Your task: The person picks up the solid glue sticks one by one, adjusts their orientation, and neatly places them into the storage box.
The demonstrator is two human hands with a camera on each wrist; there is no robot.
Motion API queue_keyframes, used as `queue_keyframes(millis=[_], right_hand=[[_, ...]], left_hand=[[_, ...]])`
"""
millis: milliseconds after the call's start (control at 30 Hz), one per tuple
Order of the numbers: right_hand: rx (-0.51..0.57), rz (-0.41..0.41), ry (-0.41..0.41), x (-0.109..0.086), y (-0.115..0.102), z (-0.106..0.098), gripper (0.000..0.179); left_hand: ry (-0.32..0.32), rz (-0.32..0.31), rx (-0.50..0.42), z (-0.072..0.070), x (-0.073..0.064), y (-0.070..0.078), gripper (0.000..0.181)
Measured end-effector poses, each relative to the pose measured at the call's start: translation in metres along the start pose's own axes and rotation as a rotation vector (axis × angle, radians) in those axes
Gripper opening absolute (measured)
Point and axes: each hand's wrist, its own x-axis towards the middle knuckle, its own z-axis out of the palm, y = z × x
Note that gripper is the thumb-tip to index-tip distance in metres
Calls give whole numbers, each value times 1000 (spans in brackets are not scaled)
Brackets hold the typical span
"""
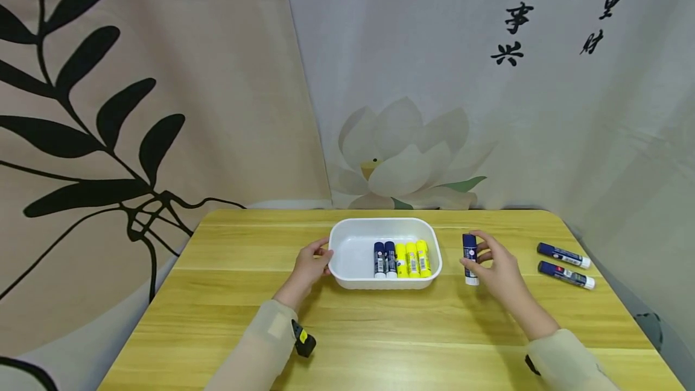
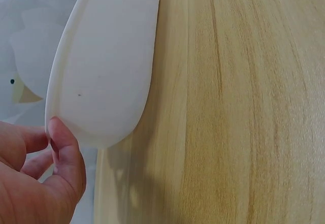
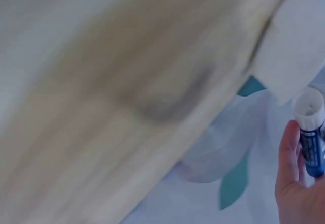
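My left hand pinches the left rim of a white plastic tray, thumb on the outer wall; the left wrist view shows the same grip on the tray. Inside the tray, toward its right side, stand or lean two dark blue glue sticks and three yellow glue sticks in a row. To the right of the tray, my right hand holds a dark blue glue stick between thumb and fingers, white end down. In the right wrist view this glue stick shows at the right edge.
Two more dark blue glue sticks with white ends lie on the wooden table, right of my right hand. A printed cloth hangs behind the table's far edge.
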Motion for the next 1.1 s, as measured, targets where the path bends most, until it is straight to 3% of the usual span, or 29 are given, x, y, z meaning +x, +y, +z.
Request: queue_keyframes(millis=[167, 367, 800, 1100], right_hand=[[54, -22, 56, 11, -23, 12, 62], [99, -20, 27, 23, -51, 31, 62], [94, 39, -147, 44, -97, 83, 62], [104, 170, -235, 51, -114, 119, 60]], left_hand=[[-6, -1, -6, 0, 1, 0, 41], [1, -1, -1, -1, 2, -1, 42], [-7, 9, -17, 2, 1, -2, 41], [-10, 1, -13, 1, 0, -1, 40]])
